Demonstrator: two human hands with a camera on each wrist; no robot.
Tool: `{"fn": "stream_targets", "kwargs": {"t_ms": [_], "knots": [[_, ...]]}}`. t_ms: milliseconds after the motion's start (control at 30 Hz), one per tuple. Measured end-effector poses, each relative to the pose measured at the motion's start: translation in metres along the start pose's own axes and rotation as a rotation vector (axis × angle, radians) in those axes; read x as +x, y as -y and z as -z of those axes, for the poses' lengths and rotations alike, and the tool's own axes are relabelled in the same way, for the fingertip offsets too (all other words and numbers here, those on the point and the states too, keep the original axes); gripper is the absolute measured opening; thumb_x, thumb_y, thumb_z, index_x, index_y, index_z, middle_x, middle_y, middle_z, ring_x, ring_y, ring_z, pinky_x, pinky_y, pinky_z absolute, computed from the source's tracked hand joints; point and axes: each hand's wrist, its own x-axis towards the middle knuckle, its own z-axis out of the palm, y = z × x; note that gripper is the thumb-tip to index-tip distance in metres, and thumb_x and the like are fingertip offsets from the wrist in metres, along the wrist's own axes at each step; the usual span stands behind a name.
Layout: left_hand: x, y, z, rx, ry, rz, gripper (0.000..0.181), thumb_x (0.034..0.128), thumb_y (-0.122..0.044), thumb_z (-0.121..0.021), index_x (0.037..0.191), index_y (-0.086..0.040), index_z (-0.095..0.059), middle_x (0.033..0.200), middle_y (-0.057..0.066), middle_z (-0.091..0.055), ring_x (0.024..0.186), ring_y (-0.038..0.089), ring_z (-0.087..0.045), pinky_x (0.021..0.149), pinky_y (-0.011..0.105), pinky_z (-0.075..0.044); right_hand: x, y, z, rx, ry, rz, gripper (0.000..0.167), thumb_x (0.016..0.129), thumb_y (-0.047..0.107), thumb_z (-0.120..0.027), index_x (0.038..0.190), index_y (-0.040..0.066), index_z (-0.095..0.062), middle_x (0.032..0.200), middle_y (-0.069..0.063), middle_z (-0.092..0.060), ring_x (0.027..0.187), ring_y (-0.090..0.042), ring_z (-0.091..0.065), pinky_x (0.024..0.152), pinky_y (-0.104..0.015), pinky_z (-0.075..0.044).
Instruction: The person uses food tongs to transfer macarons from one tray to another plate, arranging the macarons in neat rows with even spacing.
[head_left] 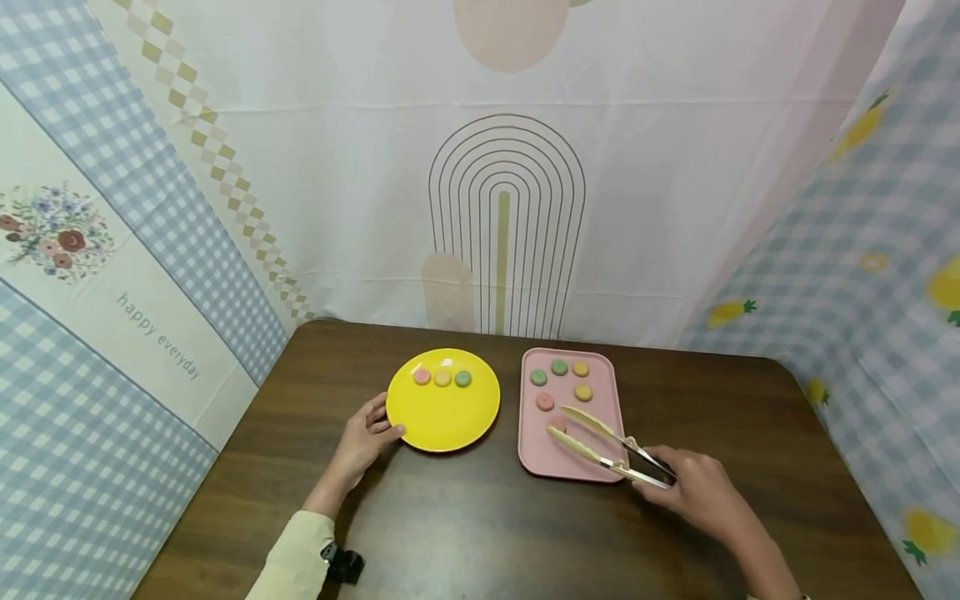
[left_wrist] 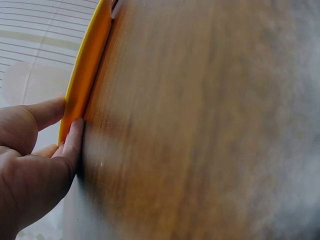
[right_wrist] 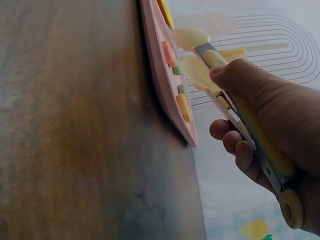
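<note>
My left hand (head_left: 365,442) holds the near-left rim of a yellow plate (head_left: 442,425); in the left wrist view the plate's edge (left_wrist: 85,75) sits between the thumb and fingers. On the plate lie a pink (head_left: 422,377), a yellow (head_left: 442,378) and a green (head_left: 463,379) round, cookie-like piece in a row. My right hand (head_left: 693,487) grips metal tongs (head_left: 611,462) with cream-coloured tips, seen close in the right wrist view. The tongs' arms stand apart over a pink tray (head_left: 536,458), with a pink piece (head_left: 558,423) showing between the tips.
Several more pieces lie on the tray: green (head_left: 559,367), yellow (head_left: 582,392) and pink (head_left: 545,402). Plate and tray stand side by side on a dark wooden table (head_left: 450,533). Patterned cloth (head_left: 637,208) hangs behind and at both sides.
</note>
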Motion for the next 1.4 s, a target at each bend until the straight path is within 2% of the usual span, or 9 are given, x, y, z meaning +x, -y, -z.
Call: {"fn": "stream_targets", "kwargs": {"t_ms": [267,600,733,1067,1267,1400], "knots": [[0.001,0.002,0.0,0.0,0.005,0.002,0.077,0.0951,-0.007,-0.073,0.159,-0.005,-0.031,0.154,0.023,-0.045,0.132,0.036,-0.054,0.096,0.031,-0.055,-0.006,0.001,-0.005,0.018,0.069,-0.072,0.044,0.078,0.035,-0.088,0.109,0.008,-0.075,0.081,0.007,-0.068,0.064,-0.001,-0.051,0.056,-0.026,-0.044],[-0.002,-0.001,0.0,-0.019,0.007,-0.009,0.078,0.0958,-0.006,-0.072,0.16,-0.002,-0.028,0.155,0.028,-0.042,0.134,0.04,-0.052,0.09,0.023,-0.055,-0.008,-0.001,-0.007,0.038,0.09,-0.09,0.042,0.08,0.034,-0.087,0.109,0.007,-0.075,0.082,0.006,-0.07,0.062,0.0,-0.05,0.055,-0.026,-0.044],[-0.002,0.0,0.0,-0.017,0.008,-0.003,0.077,0.0958,-0.005,-0.071,0.16,-0.003,-0.028,0.155,0.027,-0.043,0.134,0.04,-0.052,0.09,0.023,-0.055,-0.008,-0.001,-0.008,0.044,0.097,-0.099,0.04,0.081,0.033,-0.086,0.109,0.007,-0.075,0.081,0.007,-0.07,0.061,0.001,-0.049,0.054,-0.025,-0.043],[0.0,0.0,0.0,0.008,0.004,0.014,0.076,0.0963,-0.008,-0.072,0.16,-0.006,-0.03,0.155,0.022,-0.044,0.134,0.036,-0.053,0.099,0.034,-0.054,-0.011,-0.001,-0.009,0.033,0.047,-0.067,0.037,0.08,0.03,-0.087,0.108,0.008,-0.076,0.08,0.009,-0.07,0.061,0.003,-0.048,0.054,-0.025,-0.044],[0.0,0.0,0.001,0.005,0.006,0.009,0.076,0.0961,-0.007,-0.072,0.16,-0.005,-0.03,0.155,0.023,-0.044,0.134,0.036,-0.053,0.099,0.034,-0.054,-0.007,0.0,-0.011,0.048,0.005,-0.04,0.035,0.079,0.027,-0.088,0.106,0.007,-0.076,0.078,0.011,-0.068,0.061,0.005,-0.047,0.053,-0.025,-0.044],[-0.001,-0.001,0.001,0.008,0.01,0.013,0.077,0.096,-0.007,-0.072,0.16,-0.005,-0.029,0.155,0.023,-0.044,0.134,0.036,-0.053,0.098,0.033,-0.054,0.001,0.005,-0.01,0.049,-0.034,-0.009,0.032,0.078,0.025,-0.089,0.103,0.009,-0.076,0.077,0.012,-0.066,0.061,0.005,-0.047,0.053,-0.024,-0.043]]}}
